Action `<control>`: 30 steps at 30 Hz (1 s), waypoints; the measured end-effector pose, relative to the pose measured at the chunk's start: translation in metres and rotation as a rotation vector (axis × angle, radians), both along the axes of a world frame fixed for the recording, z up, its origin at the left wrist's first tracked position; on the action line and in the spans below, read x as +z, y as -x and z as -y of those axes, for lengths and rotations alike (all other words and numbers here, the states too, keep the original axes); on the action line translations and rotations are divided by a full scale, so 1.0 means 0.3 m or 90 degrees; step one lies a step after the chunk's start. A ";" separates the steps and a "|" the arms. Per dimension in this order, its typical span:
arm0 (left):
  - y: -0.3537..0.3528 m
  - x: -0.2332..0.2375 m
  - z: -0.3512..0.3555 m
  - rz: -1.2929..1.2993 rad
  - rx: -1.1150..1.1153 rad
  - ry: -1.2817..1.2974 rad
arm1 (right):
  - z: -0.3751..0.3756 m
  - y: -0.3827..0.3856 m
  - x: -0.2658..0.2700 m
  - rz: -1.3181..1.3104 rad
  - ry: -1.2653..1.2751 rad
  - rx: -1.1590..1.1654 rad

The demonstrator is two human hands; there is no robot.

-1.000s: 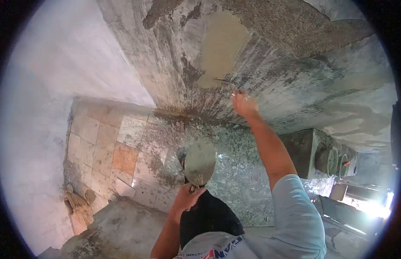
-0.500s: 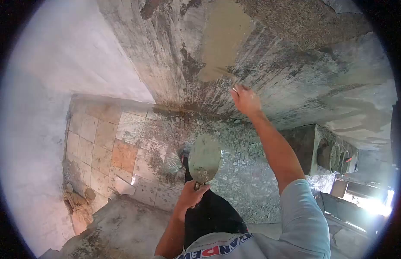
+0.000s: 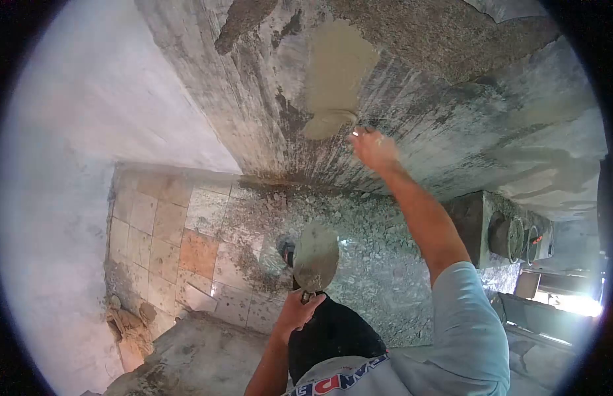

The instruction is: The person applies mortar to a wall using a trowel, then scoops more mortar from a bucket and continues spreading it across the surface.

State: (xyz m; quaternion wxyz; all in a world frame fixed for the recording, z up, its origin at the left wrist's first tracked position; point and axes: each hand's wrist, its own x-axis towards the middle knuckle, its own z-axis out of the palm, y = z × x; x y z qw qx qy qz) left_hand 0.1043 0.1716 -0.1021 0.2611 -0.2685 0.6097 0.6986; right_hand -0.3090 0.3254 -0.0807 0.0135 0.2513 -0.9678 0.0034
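Low in the view, my left hand is closed round the handle of an oval, grey-coated board, held out above the floor. My right hand is raised at the wall, its fingers closed on the handle of a trowel. The trowel's thin blade lies against the lower part of a wet, smooth mortar patch. Motion slightly blurs the right hand. Rough, streaked grey wall surrounds the patch.
A tiled floor strewn with rubble lies below the wall. At the right, a bucket stands by a grey block. A loose tile piece and a concrete ledge are at the lower left.
My right hand and the trowel have moved slightly left and down the wall, and the mortar patch now reaches lower. The board in my left hand sits a little lower in view.
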 end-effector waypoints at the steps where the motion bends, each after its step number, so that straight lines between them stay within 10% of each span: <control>1: -0.002 -0.001 -0.002 -0.023 -0.005 -0.006 | -0.010 -0.004 0.047 -0.010 0.018 0.002; 10: -0.007 -0.024 0.001 -0.008 -0.037 -0.004 | -0.150 -0.027 0.045 -0.121 0.252 -0.026; 17: -0.007 -0.020 0.018 0.029 -0.012 -0.016 | 0.067 -0.027 -0.170 0.067 0.130 -0.021; 30: -0.009 0.017 0.006 -0.012 -0.006 -0.010 | 0.047 -0.016 0.150 -0.109 0.205 -0.020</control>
